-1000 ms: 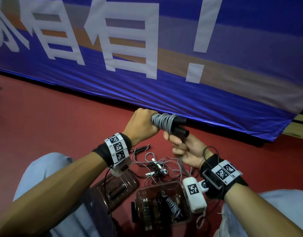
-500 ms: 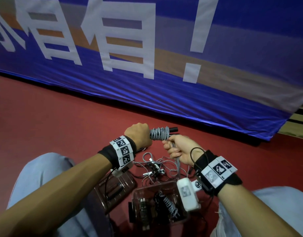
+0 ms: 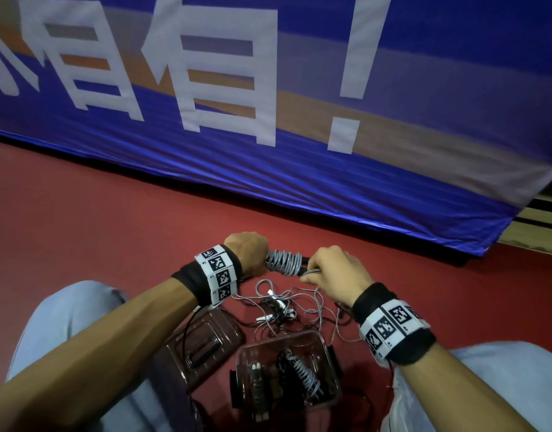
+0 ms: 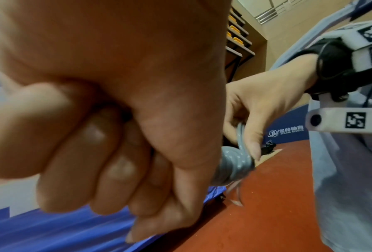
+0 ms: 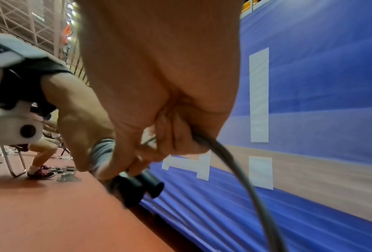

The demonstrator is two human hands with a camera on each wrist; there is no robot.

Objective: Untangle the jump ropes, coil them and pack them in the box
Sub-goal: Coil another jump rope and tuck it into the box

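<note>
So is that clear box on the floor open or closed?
Open. The box has no lid on it; a coiled rope lies inside, and the lid lies beside it.

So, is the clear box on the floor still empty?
No, in the head view the clear box already holds a coiled grey jump rope with dark handles, lying between the person's knees.

Lid (image 3: 203, 341) left of box (image 3: 326, 344)

Glossy blue banner (image 3: 299, 188), matt red floor (image 3: 112, 229)
</note>
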